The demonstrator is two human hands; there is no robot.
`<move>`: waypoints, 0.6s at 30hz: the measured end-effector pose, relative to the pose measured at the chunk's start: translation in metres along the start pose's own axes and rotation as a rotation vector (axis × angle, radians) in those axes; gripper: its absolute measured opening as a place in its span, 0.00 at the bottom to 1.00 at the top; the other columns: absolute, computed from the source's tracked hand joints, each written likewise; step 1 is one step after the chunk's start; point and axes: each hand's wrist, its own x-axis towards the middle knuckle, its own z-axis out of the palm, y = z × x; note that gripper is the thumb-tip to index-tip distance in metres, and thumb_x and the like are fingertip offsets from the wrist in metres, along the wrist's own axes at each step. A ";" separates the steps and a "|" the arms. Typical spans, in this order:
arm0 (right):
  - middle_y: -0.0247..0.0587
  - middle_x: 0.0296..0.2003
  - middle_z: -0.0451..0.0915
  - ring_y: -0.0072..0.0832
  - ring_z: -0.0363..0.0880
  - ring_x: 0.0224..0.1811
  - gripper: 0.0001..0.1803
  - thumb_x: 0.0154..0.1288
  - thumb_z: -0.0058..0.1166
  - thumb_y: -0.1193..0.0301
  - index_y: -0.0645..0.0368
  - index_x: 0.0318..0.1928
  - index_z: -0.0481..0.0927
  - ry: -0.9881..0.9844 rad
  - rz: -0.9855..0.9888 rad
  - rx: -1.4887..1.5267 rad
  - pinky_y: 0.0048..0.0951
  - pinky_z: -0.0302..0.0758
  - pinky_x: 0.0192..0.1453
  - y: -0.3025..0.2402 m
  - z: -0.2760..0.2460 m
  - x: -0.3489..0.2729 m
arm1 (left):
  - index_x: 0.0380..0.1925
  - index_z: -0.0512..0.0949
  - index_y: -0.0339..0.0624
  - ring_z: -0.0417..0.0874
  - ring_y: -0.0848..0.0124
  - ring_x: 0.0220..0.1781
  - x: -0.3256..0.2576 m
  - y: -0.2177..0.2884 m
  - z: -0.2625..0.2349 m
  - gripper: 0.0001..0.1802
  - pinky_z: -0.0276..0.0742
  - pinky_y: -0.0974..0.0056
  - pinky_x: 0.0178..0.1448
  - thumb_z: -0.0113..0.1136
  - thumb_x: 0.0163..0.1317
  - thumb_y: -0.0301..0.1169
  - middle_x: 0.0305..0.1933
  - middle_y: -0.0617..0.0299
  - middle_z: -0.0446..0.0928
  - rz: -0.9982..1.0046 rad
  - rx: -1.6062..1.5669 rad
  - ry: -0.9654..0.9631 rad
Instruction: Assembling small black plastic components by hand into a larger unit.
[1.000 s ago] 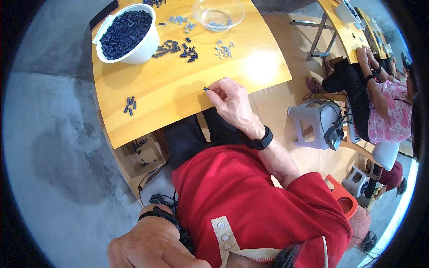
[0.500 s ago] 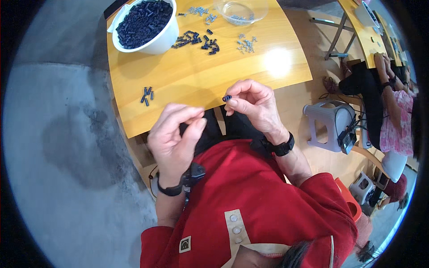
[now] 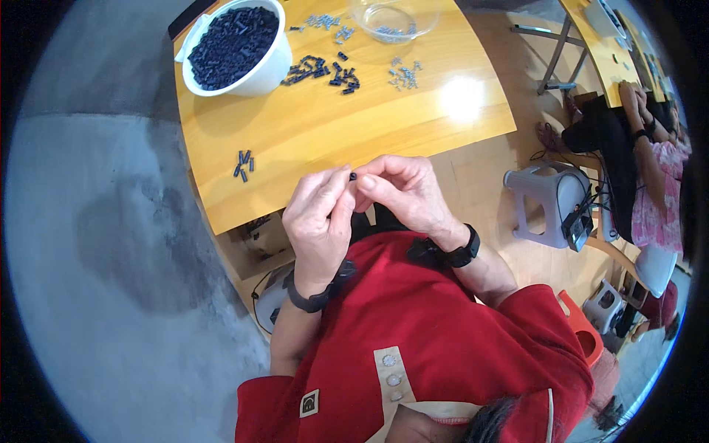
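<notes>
My two hands meet just off the table's near edge, fingertips together around a small black plastic part (image 3: pixel 353 176). My right hand (image 3: pixel 402 193) pinches this part between thumb and fingers. Beside it my left hand (image 3: pixel 319 210) is closed in a pinch against the part; whatever sits between its fingertips is hidden. A small group of black tubular pieces (image 3: pixel 244 165) lies on the table to the left of my hands. Farther back are loose heaps of similar black pieces (image 3: pixel 345 77) and small silvery metal pieces (image 3: pixel 405 74).
A white bucket (image 3: pixel 269 72) full of black pieces stands at the table's (image 3: pixel 310 127) far left. Near the back are a clear plastic bowl (image 3: pixel 425 28) and more metal bits (image 3: pixel 323 21). To the right are a pale plastic stool (image 3: pixel 533 203) and another seated person (image 3: pixel 653 188).
My hands, apart before, have come together. The right hand moved left and down with the black part, and the left hand moved right to meet it.
</notes>
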 end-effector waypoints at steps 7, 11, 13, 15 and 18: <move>0.32 0.25 0.82 0.14 0.79 0.25 0.14 0.72 0.56 0.64 0.63 0.35 0.81 0.122 0.070 0.020 0.17 0.78 0.28 0.002 -0.001 0.009 | 0.41 0.83 0.34 0.84 0.59 0.35 0.001 -0.005 0.011 0.11 0.80 0.60 0.40 0.66 0.56 0.18 0.35 0.52 0.83 0.058 0.069 -0.002; 0.31 0.26 0.82 0.13 0.77 0.26 0.15 0.74 0.54 0.63 0.63 0.35 0.81 0.135 0.048 -0.098 0.17 0.77 0.29 0.003 -0.001 0.012 | 0.39 0.83 0.34 0.84 0.60 0.34 0.001 -0.013 0.014 0.10 0.80 0.61 0.40 0.66 0.56 0.18 0.34 0.53 0.83 -0.010 0.022 0.028; 0.34 0.27 0.82 0.16 0.78 0.27 0.13 0.72 0.56 0.64 0.63 0.35 0.81 0.134 0.084 -0.153 0.21 0.77 0.31 -0.001 -0.008 0.017 | 0.38 0.83 0.32 0.84 0.69 0.35 0.005 -0.012 0.013 0.07 0.79 0.67 0.42 0.65 0.59 0.19 0.35 0.55 0.83 -0.039 0.014 0.038; 0.39 0.28 0.82 0.23 0.80 0.28 0.09 0.67 0.60 0.67 0.62 0.36 0.82 0.382 -0.221 -0.671 0.27 0.77 0.33 -0.002 -0.021 0.031 | 0.37 0.83 0.32 0.83 0.72 0.34 0.007 -0.014 0.011 0.06 0.78 0.69 0.41 0.65 0.59 0.20 0.34 0.56 0.83 -0.085 0.001 0.034; 0.45 0.30 0.79 0.40 0.80 0.29 0.04 0.61 0.61 0.72 0.59 0.34 0.82 0.544 -0.339 -1.022 0.36 0.76 0.33 -0.004 -0.053 0.056 | 0.37 0.83 0.32 0.79 0.75 0.32 0.008 -0.020 0.009 0.05 0.74 0.72 0.39 0.65 0.60 0.19 0.32 0.60 0.82 -0.117 -0.041 0.041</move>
